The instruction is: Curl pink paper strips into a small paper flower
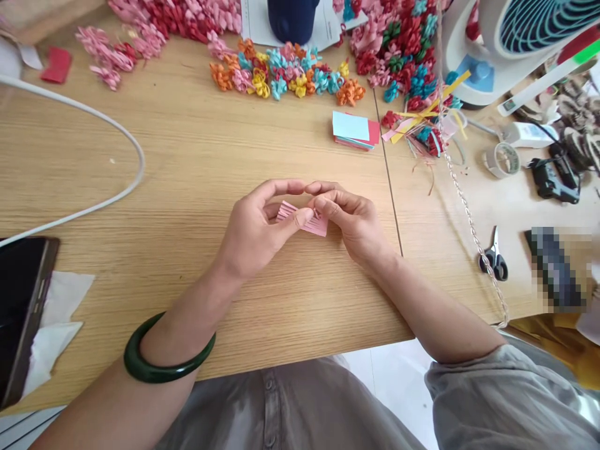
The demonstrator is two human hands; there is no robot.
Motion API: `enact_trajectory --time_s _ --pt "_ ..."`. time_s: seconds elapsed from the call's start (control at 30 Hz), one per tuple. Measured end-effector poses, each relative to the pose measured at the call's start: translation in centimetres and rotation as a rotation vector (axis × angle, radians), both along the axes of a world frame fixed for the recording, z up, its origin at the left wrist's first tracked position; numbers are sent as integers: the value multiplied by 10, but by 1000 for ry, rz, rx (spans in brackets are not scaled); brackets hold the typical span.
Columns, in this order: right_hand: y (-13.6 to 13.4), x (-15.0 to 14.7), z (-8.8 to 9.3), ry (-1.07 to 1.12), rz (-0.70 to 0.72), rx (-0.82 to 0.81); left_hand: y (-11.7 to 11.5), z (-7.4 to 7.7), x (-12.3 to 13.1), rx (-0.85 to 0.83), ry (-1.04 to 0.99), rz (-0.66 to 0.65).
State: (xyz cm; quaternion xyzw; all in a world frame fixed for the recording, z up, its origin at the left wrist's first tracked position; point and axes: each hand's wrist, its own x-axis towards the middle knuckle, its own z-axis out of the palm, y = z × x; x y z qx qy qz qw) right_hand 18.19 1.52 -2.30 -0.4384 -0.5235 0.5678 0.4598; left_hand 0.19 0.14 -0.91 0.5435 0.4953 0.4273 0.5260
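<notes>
- Wooden table [187, 156] — it carries everything here.
- Left hand [255, 228] and right hand [351, 219] meet near the table's middle, index fingertips touching.
- Heap of curled paper flowers [285, 72] lies along the far edge.
- Stack of paper squares [355, 130] sits well beyond the hands.
- Scissors [492, 255] lie off to the right.
- Pink fringed paper strip [309, 220] — pinched between both hands' thumbs and fingers, just above the tabletop.

Scissors [492, 256], tape roll [502, 159], fan [515, 37]
</notes>
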Motion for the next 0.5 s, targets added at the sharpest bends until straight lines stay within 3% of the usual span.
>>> enact_trajectory --time_s 0.17,0.33,0.5 --pt "0 -1 0 7 -29 15 -3 2 1 -147 -100 -158" --pt "-4 -3 1 -29 -24 84 -3 -2 3 -187 -109 -75" --pt "-5 -3 0 -62 -52 148 -4 0 4 -275 -199 -100"
